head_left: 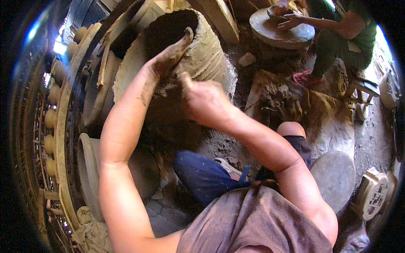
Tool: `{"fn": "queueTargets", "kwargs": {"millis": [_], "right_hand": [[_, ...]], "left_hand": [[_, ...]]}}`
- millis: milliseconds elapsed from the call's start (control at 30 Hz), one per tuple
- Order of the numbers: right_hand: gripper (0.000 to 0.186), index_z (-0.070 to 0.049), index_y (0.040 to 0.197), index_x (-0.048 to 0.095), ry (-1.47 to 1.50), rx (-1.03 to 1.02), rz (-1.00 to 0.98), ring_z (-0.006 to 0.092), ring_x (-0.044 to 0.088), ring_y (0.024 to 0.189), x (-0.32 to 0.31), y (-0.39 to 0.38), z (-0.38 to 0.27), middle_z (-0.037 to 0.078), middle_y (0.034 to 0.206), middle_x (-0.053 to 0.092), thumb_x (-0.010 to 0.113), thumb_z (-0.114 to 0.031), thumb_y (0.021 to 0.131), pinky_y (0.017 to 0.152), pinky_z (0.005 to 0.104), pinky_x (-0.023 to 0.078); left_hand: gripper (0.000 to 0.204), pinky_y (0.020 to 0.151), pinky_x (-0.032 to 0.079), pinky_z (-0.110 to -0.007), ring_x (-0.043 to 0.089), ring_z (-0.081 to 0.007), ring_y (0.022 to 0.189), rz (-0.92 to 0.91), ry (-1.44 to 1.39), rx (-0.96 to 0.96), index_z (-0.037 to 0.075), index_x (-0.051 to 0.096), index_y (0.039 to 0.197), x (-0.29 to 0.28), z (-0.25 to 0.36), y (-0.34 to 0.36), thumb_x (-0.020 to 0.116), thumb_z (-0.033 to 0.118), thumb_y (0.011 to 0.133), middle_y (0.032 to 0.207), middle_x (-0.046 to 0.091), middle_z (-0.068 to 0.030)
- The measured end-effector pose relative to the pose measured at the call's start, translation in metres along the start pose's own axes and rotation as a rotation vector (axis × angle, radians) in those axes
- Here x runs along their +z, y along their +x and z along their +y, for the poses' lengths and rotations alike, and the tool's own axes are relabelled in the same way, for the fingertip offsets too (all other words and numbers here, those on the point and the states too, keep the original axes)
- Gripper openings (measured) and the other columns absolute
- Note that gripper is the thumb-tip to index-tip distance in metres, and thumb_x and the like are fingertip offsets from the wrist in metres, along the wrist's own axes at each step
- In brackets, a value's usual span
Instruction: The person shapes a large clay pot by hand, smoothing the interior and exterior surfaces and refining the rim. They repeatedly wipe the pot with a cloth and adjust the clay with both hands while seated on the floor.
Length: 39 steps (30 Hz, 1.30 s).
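A large, round clay vessel [206,55] with a rough grey wall and a dark hollow mouth tilts in front of me. My left hand [172,54], smeared with wet clay, lies along the vessel's rim with its fingers stretched out. Close below it, my right hand [206,100] is curled, with one digit sticking up near the outer wall. Motion blurs this hand, and whatever its fingers may hold is hidden. Dark clay [166,87] shows between the two hands; its shape is unclear.
At the far right, another person's hand [291,22] works on a round clay-covered disc [280,33]. Several rounded pots [50,119] line a wooden rack [65,105] on the left. A grey disc [333,180] lies beside my right knee, near a slotted clay piece [372,195].
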State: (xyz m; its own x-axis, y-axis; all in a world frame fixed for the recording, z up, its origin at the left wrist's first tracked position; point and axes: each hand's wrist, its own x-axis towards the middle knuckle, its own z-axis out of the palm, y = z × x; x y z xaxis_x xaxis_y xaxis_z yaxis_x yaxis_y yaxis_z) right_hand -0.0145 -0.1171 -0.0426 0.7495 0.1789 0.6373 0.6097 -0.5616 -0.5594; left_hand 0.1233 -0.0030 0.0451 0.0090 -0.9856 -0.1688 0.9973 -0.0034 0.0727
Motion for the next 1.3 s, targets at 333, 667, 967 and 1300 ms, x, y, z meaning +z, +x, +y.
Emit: {"fn": "queueTargets", "kwargs": {"millis": [333, 667, 967, 1300], "right_hand": [[0.036, 0.012, 0.107, 0.050, -0.289, -0.117, 0.052, 0.0225, 0.062, 0.051, 0.020, -0.002, 0.011, 0.008, 0.060, 0.060, 0.053, -0.010, 0.079, 0.048, 0.0370, 0.051], [0.022, -0.001, 0.099, 0.055, -0.264, 0.207, 0.000, 0.0312, 0.065, 0.062, -0.019, 0.046, 0.074, 0.015, 0.068, 0.063, 0.057, -0.011, 0.080, 0.055, 0.0410, 0.053], [0.042, 0.005, 0.110, 0.050, -0.025, 0.140, -0.083, 0.0377, 0.067, 0.071, -0.018, 0.019, 0.039, 0.020, 0.074, 0.066, 0.061, -0.006, 0.071, 0.064, 0.0479, 0.054], [0.029, 0.009, 0.099, 0.048, -0.031, -0.096, -0.006, 0.0331, 0.066, 0.057, 0.013, 0.003, -0.011, 0.016, 0.062, 0.063, 0.054, -0.005, 0.074, 0.052, 0.0437, 0.053]], "left_hand": [[0.053, 0.103, 0.040, -0.033, 0.055, -0.0176, 0.111, 1.130, 1.139, 0.340, 0.002, 0.052, 0.129, 0.023, -0.032, 0.012, 0.040, 0.044, 0.100, 0.124, 0.059, -0.0097], [0.054, 0.091, 0.048, -0.031, 0.060, -0.0142, 0.100, 0.933, 1.336, 0.185, -0.002, 0.057, 0.121, 0.019, -0.014, -0.013, 0.048, 0.045, 0.096, 0.116, 0.064, -0.0060], [0.054, 0.112, 0.023, -0.046, 0.029, -0.0272, 0.133, 0.471, -0.524, 0.462, 0.007, 0.036, 0.141, 0.012, -0.005, -0.022, 0.036, 0.038, 0.097, 0.145, 0.033, -0.0090], [0.046, 0.110, 0.032, -0.038, 0.047, -0.0210, 0.122, 1.035, 1.075, 0.399, 0.000, 0.045, 0.135, 0.015, -0.014, 0.006, 0.040, 0.030, 0.099, 0.135, 0.048, -0.0143]]}}
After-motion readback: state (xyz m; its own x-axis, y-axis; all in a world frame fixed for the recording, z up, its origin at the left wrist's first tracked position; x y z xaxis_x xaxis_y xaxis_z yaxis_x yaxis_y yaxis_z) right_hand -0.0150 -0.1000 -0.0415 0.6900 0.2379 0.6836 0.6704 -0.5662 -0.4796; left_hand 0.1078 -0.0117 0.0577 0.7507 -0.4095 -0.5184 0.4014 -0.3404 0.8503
